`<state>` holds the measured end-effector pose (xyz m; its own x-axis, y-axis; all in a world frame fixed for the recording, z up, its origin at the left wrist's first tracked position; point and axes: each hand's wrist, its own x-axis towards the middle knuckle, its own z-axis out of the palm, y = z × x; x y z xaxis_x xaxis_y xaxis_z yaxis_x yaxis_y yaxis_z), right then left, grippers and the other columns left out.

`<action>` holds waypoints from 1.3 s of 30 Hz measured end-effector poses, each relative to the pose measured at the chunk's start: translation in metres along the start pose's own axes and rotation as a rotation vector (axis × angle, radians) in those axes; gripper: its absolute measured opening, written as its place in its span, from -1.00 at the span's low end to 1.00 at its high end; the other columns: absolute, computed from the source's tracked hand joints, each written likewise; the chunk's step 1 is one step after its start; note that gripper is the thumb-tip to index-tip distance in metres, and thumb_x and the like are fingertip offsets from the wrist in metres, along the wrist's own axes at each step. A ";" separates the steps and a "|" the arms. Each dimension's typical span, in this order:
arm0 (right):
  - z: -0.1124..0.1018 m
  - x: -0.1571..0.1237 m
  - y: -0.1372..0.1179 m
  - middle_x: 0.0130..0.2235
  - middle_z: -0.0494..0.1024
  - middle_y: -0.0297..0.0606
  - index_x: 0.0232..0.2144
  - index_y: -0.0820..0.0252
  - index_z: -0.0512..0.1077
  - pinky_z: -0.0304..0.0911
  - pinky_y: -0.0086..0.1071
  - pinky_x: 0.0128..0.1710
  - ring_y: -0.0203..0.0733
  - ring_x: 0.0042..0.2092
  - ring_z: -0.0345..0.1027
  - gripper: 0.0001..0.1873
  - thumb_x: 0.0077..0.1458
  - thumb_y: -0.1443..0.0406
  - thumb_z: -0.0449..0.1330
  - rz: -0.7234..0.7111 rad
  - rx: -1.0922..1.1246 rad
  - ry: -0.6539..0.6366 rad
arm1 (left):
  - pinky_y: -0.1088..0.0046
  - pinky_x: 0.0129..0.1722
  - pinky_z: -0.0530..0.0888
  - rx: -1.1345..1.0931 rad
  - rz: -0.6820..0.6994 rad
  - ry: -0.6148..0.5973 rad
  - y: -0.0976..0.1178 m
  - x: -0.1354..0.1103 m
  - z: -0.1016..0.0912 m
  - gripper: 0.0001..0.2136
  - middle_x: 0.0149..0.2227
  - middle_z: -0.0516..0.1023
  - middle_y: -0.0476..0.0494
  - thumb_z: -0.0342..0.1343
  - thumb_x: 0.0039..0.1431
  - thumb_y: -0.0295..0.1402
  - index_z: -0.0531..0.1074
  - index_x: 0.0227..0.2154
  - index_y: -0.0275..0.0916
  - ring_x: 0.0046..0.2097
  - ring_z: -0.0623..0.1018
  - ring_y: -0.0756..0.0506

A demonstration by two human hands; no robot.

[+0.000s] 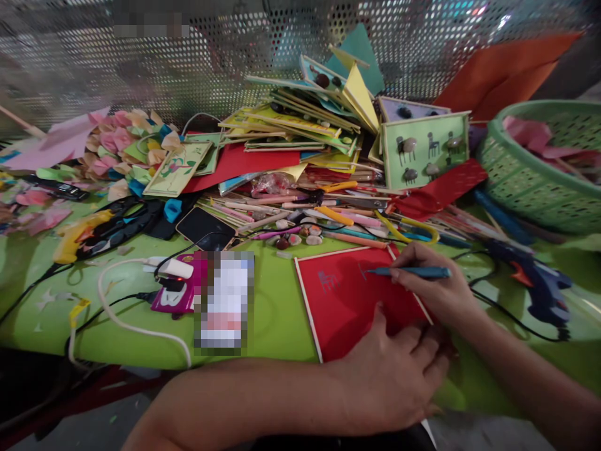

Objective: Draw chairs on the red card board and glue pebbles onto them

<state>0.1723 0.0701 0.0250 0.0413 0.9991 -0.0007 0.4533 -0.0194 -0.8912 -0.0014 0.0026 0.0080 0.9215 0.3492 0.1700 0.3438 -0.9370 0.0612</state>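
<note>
A red card (345, 307) edged with thin wooden sticks lies on the green table before me. My right hand (432, 282) grips a blue marker pen (425, 272), its tip at the card's upper part beside a few fresh dark strokes. To the left of the tip, a small dark drawing (327, 282) is on the card. My left hand (399, 369) rests across the card's lower right, fingers spread and flat, with nothing in it. The card's lower right corner is hidden under that hand.
Behind stand a heap of stick-edged cards (300, 122), a green card with pebble figures (427, 150) and a green basket (539, 169). A blue glue gun (530, 279) lies right; a yellow one (84, 238), a pixelated phone (224, 300) and a purple power strip (176, 291) with cords lie left.
</note>
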 end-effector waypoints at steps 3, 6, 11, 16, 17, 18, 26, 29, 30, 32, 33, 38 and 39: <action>0.000 0.001 0.005 -0.48 0.47 -0.38 -0.47 0.09 0.44 0.14 -0.29 -0.39 -0.19 -0.43 0.26 -0.88 -0.01 0.26 0.32 -0.009 -0.015 0.015 | -0.22 0.17 0.44 0.002 0.002 -0.003 0.000 0.000 0.001 -0.46 0.42 0.29 -0.32 -0.16 0.51 -0.11 0.28 0.36 -0.33 0.31 0.32 -0.30; 0.001 0.001 0.010 -0.48 0.48 -0.39 -0.48 0.08 0.43 0.13 -0.29 -0.39 -0.19 -0.43 0.27 -0.89 -0.04 0.25 0.31 -0.016 -0.006 0.042 | -0.22 0.17 0.43 0.013 0.003 0.005 0.000 0.000 0.001 -0.46 0.43 0.27 -0.34 -0.18 0.51 -0.11 0.28 0.36 -0.33 0.31 0.32 -0.31; 0.003 0.002 0.006 -0.51 0.47 -0.40 -0.50 0.08 0.43 0.13 -0.30 -0.43 -0.19 -0.45 0.25 -0.87 -0.07 0.22 0.32 -0.004 0.033 0.044 | -0.20 0.16 0.44 0.010 0.004 0.006 0.000 0.000 0.001 -0.48 0.42 0.28 -0.32 -0.18 0.51 -0.14 0.29 0.35 -0.33 0.31 0.33 -0.30; 0.004 0.002 0.005 -0.51 0.47 -0.39 -0.49 0.08 0.44 0.13 -0.30 -0.44 -0.20 -0.46 0.25 -0.88 -0.05 0.22 0.32 -0.021 -0.009 0.030 | -0.20 0.17 0.44 0.019 -0.002 0.005 0.000 -0.001 0.000 -0.48 0.42 0.29 -0.31 -0.20 0.52 -0.13 0.29 0.35 -0.31 0.32 0.33 -0.30; 0.004 0.001 0.007 -0.50 0.47 -0.40 -0.49 0.08 0.44 0.13 -0.30 -0.43 -0.20 -0.45 0.25 -0.89 -0.04 0.24 0.31 -0.029 -0.018 0.033 | -0.20 0.17 0.44 0.023 -0.001 0.001 -0.001 0.000 -0.001 -0.47 0.42 0.28 -0.31 -0.20 0.52 -0.13 0.28 0.36 -0.32 0.33 0.32 -0.30; 0.003 0.001 0.009 -0.50 0.47 -0.40 -0.49 0.08 0.43 0.14 -0.30 -0.42 -0.20 -0.45 0.25 -0.89 -0.04 0.25 0.30 -0.037 -0.024 0.039 | -0.19 0.17 0.45 0.026 0.002 -0.003 -0.001 0.000 -0.002 -0.47 0.43 0.28 -0.32 -0.20 0.52 -0.13 0.28 0.36 -0.32 0.33 0.32 -0.30; 0.002 0.001 0.012 -0.50 0.45 -0.42 -0.48 0.08 0.42 0.13 -0.30 -0.42 -0.21 -0.44 0.24 -0.88 -0.01 0.24 0.30 -0.057 -0.011 0.040 | -0.19 0.16 0.45 0.016 -0.001 0.010 -0.001 0.000 0.000 -0.48 0.42 0.29 -0.31 -0.18 0.52 -0.13 0.30 0.35 -0.32 0.31 0.33 -0.31; 0.002 0.001 0.011 -0.50 0.46 -0.42 -0.48 0.08 0.42 0.13 -0.30 -0.42 -0.21 -0.45 0.24 -0.89 -0.02 0.25 0.29 -0.041 -0.042 0.041 | -0.21 0.16 0.44 0.021 0.002 0.021 0.000 -0.001 0.001 -0.47 0.42 0.29 -0.33 -0.17 0.51 -0.13 0.30 0.35 -0.33 0.31 0.32 -0.32; 0.002 0.001 0.011 -0.50 0.46 -0.42 -0.49 0.08 0.41 0.12 -0.30 -0.42 -0.21 -0.45 0.24 -0.90 -0.03 0.26 0.29 -0.039 -0.052 0.053 | -0.21 0.16 0.44 0.019 0.004 0.020 0.000 -0.001 0.001 -0.47 0.42 0.29 -0.33 -0.17 0.51 -0.13 0.30 0.35 -0.33 0.31 0.33 -0.32; 0.001 0.001 0.011 -0.51 0.45 -0.42 -0.50 0.08 0.41 0.12 -0.30 -0.41 -0.21 -0.45 0.23 -0.89 -0.04 0.26 0.29 -0.040 -0.052 0.069 | -0.22 0.16 0.44 0.011 0.003 0.019 0.000 -0.001 0.001 -0.48 0.41 0.30 -0.33 -0.17 0.51 -0.13 0.30 0.34 -0.33 0.29 0.34 -0.30; 0.001 0.001 0.010 -0.51 0.44 -0.42 -0.50 0.08 0.40 0.12 -0.30 -0.41 -0.21 -0.44 0.23 -0.88 -0.05 0.25 0.29 -0.040 -0.038 0.070 | -0.22 0.16 0.44 0.007 -0.001 0.021 0.000 -0.001 0.001 -0.48 0.41 0.31 -0.32 -0.18 0.52 -0.13 0.30 0.34 -0.33 0.29 0.35 -0.29; 0.000 0.002 0.008 -0.52 0.45 -0.42 -0.50 0.08 0.41 0.11 -0.30 -0.42 -0.20 -0.44 0.23 -0.85 -0.07 0.22 0.32 -0.017 0.024 0.073 | -0.21 0.17 0.44 0.005 0.000 0.025 0.000 -0.001 0.000 -0.48 0.41 0.31 -0.30 -0.19 0.52 -0.13 0.30 0.35 -0.32 0.28 0.34 -0.27; 0.000 0.002 0.008 -0.51 0.45 -0.42 -0.50 0.08 0.41 0.11 -0.30 -0.41 -0.20 -0.44 0.22 -0.85 -0.07 0.22 0.32 -0.019 0.023 0.074 | -0.20 0.17 0.44 0.007 0.001 0.021 0.000 0.000 0.000 -0.48 0.41 0.31 -0.30 -0.18 0.52 -0.13 0.30 0.35 -0.32 0.28 0.34 -0.28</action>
<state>0.1759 0.0718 0.0175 0.0993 0.9939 0.0489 0.4344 0.0009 -0.9007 -0.0020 0.0027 0.0083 0.9179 0.3477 0.1911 0.3438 -0.9375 0.0542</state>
